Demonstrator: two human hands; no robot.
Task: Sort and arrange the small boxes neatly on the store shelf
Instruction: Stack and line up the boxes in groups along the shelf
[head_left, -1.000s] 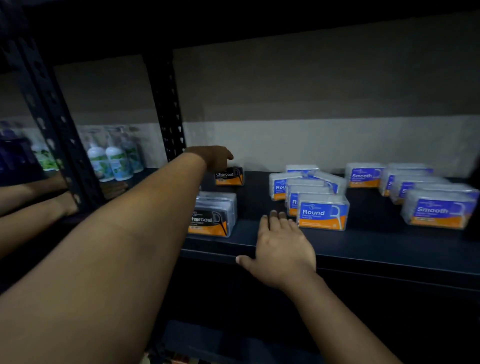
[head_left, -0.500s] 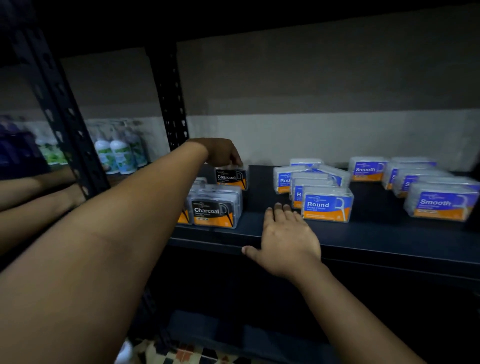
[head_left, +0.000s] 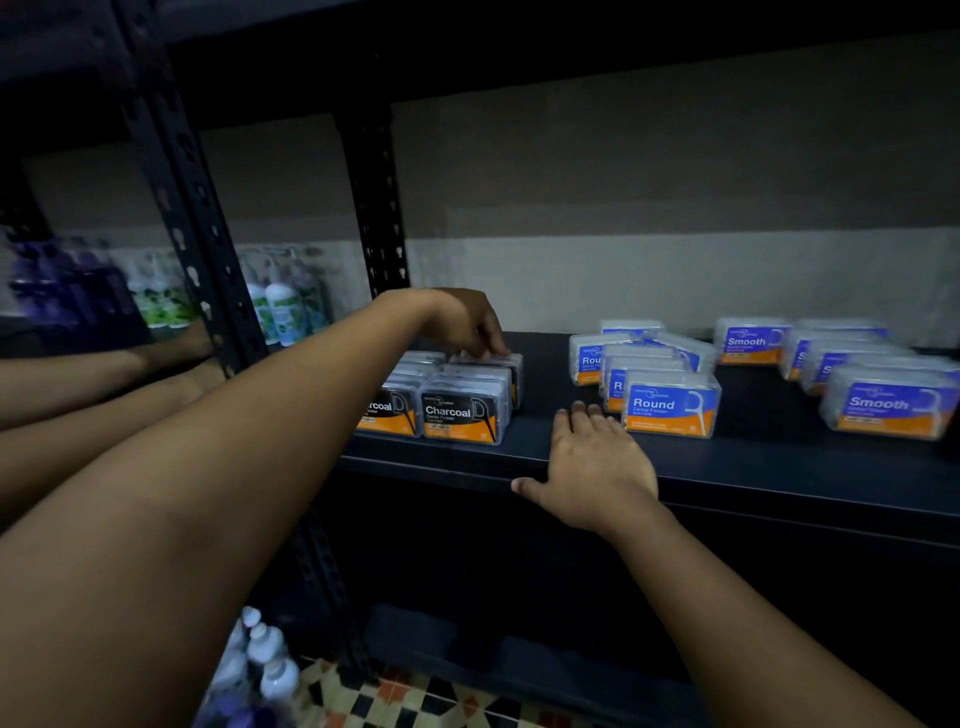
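The left hand (head_left: 462, 322) reaches over the dark shelf (head_left: 779, 462) with its fingers curled down onto the top of the rearmost Charcoal box (head_left: 506, 364), pinching it at its upper edge; that box stands at the back of the right-hand row of Charcoal boxes (head_left: 460, 410), touching the box in front of it. Just to the left of that row, partly behind the left forearm, a second row of Charcoal boxes (head_left: 389, 410) stands beside it, fronts facing outward. The right hand (head_left: 592, 467) lies flat on the shelf's front edge, palm down, fingers straight and close together, thumb spread out to the left along the lip, holding nothing. Just beyond its fingertips and slightly to the right stands the cluster of Round boxes (head_left: 670, 405), the front one upright and the ones behind it set unevenly, one of them tilted. Farther right of the right hand, well apart from it, are the Smooth boxes (head_left: 888, 405), loosely grouped toward the back and the right end. Left of the left arm, past the black perforated upright (head_left: 208, 260), blurred bottles (head_left: 280, 306) stand on the neighbouring shelf.
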